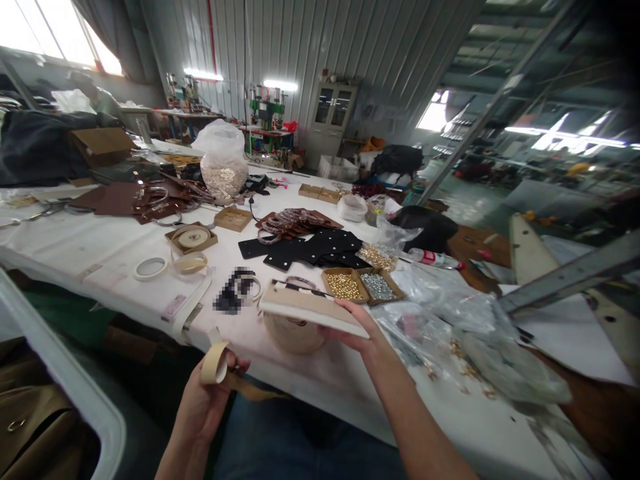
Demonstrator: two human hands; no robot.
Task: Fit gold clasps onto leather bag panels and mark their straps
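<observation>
My right hand [361, 333] grips the near right end of a flat beige and white panel [305, 305], holding it level just above the table's front edge. A round tan piece [295, 332] hangs under the panel. My left hand [205, 400] is lower, in front of the table edge, closed on a curled beige strip [216, 363] that trails to the right over my lap.
The white table [90, 243] carries rolls of tape [150, 268], small boxes of gold and silver studs [360, 285], black studded pieces [310, 250], brown leather parts [135, 199], a bag of pale pieces [224, 175] and clear plastic bags [450, 313]. Machines and a cabinet stand at the back wall.
</observation>
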